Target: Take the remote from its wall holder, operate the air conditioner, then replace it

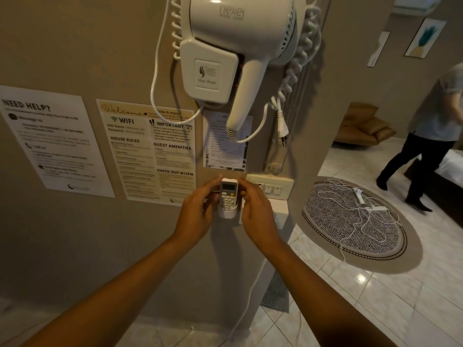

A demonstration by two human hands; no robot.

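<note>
A small white remote (228, 194) with a grey screen and several buttons stands upright in a white wall holder (226, 213) on the beige wall. My left hand (198, 211) touches the remote's left side with its fingertips. On the other side, my right hand (255, 209) has its fingers against the remote's right edge. Both hands pinch the remote between them while its lower end sits in the holder. Part of a white air conditioner (413, 5) shows at the top right, high on the far wall.
A white hair dryer (240, 46) with a coiled cord hangs directly above. Printed notices (147, 151) cover the wall to the left. A switch plate (270, 186) sits right of the remote. A round rug (350, 221) with white cables lies on the tiled floor; a person (431, 136) walks at far right.
</note>
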